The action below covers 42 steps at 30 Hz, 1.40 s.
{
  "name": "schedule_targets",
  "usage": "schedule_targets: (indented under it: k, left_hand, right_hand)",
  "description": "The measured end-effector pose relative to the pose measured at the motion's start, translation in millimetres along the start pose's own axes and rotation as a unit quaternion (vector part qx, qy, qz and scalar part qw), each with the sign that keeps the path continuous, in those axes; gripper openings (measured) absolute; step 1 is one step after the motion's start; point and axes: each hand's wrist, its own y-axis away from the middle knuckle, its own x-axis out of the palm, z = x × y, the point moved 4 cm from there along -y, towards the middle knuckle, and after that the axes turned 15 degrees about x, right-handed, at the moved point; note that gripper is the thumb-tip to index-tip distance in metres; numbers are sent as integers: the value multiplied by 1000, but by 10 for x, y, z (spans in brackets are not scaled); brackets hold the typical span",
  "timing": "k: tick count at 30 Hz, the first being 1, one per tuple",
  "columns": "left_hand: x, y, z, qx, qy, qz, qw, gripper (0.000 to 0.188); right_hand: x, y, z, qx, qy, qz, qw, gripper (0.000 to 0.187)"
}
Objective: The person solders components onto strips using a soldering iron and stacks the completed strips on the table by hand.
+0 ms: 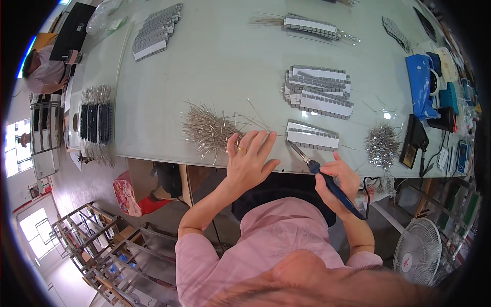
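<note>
We see pale worktop; wire pile, left hand at its right edge, fingers spread. Right hand, nearer grey-and-white strips, wraps fingers around soldering iron. Strips lie ahead-left, long axis left-to-right; tip at left end.

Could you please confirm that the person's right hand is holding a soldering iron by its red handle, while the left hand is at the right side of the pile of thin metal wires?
Not quite: the head view shows that the handle is dark blue, not red.
</note>
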Motion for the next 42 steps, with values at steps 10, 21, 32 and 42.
schedule_targets:
  k: [10,21,32,42]
  left_hand:
    - [7,-7,2,0,5,1,1000,63]
    - [17,-4,11,-8,15,5,1000,63]
    - [-83,161,-266,113,8,-151,982,40]
    - [56,-290,-571,121,70,-67,988,53]
  right_hand:
    - [90,-122,27,-5,22,1,1000,20]
    - [100,-192,59,-3,26,18,999,19]
    - [60,-209,-184,78,-82,53,992,16]
    - [-316,118,-693,35,-181,-105,977,18]
